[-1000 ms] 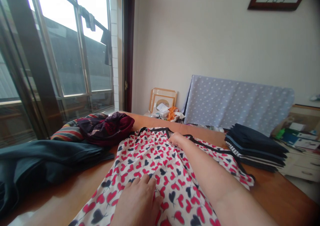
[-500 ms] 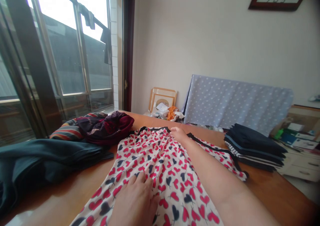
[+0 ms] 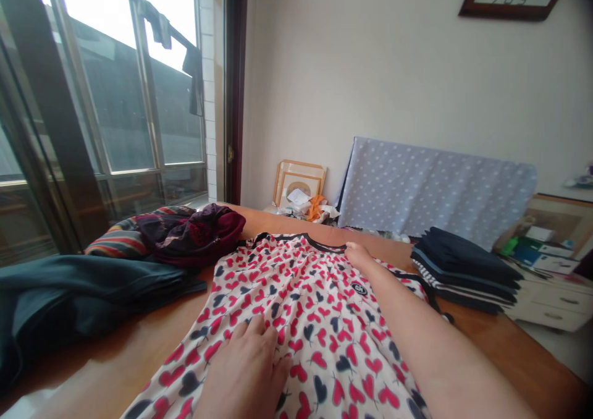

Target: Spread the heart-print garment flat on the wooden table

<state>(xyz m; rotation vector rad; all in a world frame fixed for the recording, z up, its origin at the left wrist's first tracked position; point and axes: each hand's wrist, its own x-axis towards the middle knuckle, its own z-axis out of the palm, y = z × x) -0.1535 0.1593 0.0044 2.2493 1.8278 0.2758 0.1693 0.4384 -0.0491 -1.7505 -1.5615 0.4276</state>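
A heart-print top [image 3: 319, 320], cream with red and black hearts, lies spread on the wooden table. It has black trim at the neckline and sleeve, and a small dark round badge shows on its chest. My left hand [image 3: 248, 357] rests flat on the middle of the top, fingers stretched forward. At the far end, my right hand [image 3: 359, 255] is closed on the top's neckline by the right shoulder. My right forearm crosses over the right side of the top and hides part of the sleeve.
On the wooden table [image 3: 97, 360], a dark teal garment [image 3: 92, 292] and a crumpled maroon cloth [image 3: 194, 233] lie at left. A stack of folded dark clothes [image 3: 463, 270] sits at right. Beyond stand a polka-dot cloth cover [image 3: 430, 187] and a white drawer cabinet [image 3: 556, 301].
My right hand has moved right along the neckline, pulling it wider. The gathered folds have flattened and the chest badge now shows. My left hand has stayed nearly in place.
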